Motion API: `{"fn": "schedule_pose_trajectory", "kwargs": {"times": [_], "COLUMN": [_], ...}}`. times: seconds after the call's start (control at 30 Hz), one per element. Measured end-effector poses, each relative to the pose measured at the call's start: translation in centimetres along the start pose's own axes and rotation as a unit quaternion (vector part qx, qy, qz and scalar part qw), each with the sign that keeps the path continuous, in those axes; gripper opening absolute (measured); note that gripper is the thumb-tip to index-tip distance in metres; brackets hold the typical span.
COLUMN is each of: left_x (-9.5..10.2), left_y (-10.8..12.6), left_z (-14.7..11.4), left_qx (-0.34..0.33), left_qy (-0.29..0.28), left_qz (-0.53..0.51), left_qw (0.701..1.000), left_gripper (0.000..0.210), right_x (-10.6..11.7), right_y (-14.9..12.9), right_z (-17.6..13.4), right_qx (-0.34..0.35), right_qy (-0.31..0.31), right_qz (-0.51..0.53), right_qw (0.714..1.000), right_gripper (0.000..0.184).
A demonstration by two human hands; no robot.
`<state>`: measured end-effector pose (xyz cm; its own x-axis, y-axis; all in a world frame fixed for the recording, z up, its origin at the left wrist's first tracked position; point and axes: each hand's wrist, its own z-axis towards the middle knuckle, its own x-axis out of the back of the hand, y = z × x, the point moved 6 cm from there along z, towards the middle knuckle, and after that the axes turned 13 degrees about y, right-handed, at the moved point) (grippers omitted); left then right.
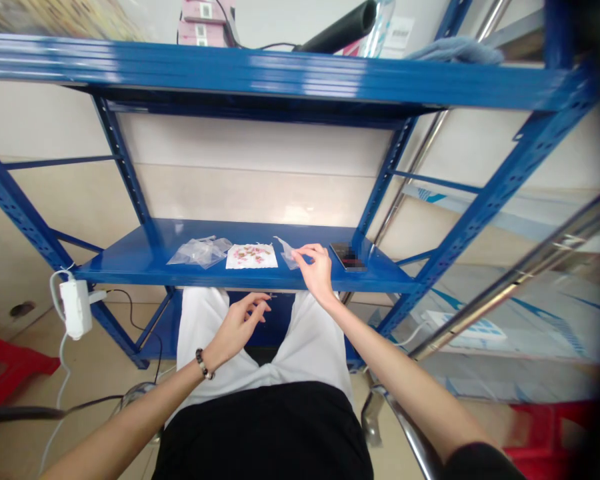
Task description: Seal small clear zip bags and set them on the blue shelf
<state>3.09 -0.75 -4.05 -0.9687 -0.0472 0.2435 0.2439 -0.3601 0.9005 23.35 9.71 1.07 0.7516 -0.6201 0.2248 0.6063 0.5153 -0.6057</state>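
The right hand (pixel 316 270) pinches the clear bag (pixel 287 255), the flowered sheet (pixel 251 257) just left of it! Apart, over the lap, the left hand (pixel 244 313) hangs loosely curled, seemingly empty. Bag-handling, it appears; flimsy film probably calls for gentle fingers next.

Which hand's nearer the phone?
Right. The right hand is just left of the phone, not touching it; the left hand is farther left, in front of the blue shelf.

1 left hand (pixel 237 327), 1 right hand (pixel 314 268). 1 card (pixel 251 256), center. 1 phone (pixel 348 257), center-right. 1 bag (pixel 287 256) in right hand; bag pile (pixel 200 252) center-left, count unclear. 1 bracelet (pixel 204 365), lower left.
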Motion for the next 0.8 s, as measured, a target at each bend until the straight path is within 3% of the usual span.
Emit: {"fn": "schedule_pose_trajectory", "kwargs": {"times": [0.1, 0.2, 0.27, 0.4, 0.53, 0.7, 0.8], "left_x": [0.0, -0.3, -0.5, -0.7, -0.7, -0.8, -0.7], "left_y": [-0.2, -1.1, -2.3, -4.6, -5.8, -6.2, -6.2], "left_z": [-0.2, -0.4, -0.3, 0.5, 1.3, 1.0, 0.6], "left_qx": [0.057, 0.075, 0.086, 0.097, 0.096, 0.112, 0.128], "left_qy": [0.003, 0.002, -0.010, -0.034, -0.085, -0.138, -0.151], "left_qz": [-0.109, -0.131, -0.127, -0.119, -0.071, -0.077, -0.093], "left_qw": [0.992, 0.989, 0.988, 0.988, 0.989, 0.981, 0.976], "left_gripper": [0.044, 0.047, 0.044, 0.034, 0.027, 0.029, 0.036], "right_x": [0.3, 0.4, 0.3, -0.2, -0.6, -1.7, -2.0], "right_y": [-3.1, -4.8, -5.1, -4.2, -2.7, -1.3, -0.9], "right_z": [-5.8, -10.5, -12.0, -11.5, -10.3, -11.0, -11.7], "right_qx": [-0.063, -0.078, -0.070, -0.060, -0.082, -0.139, -0.184], "right_qy": [-0.085, -0.146, -0.172, -0.184, -0.177, -0.259, -0.303], "right_qz": [0.098, 0.116, 0.108, 0.103, 0.112, 0.147, 0.178], "right_qw": [0.990, 0.979, 0.977, 0.976, 0.974, 0.944, 0.918], "right_gripper": [0.021, 0.015, 0.013, 0.016, 0.040, 0.021, 0.020]}}
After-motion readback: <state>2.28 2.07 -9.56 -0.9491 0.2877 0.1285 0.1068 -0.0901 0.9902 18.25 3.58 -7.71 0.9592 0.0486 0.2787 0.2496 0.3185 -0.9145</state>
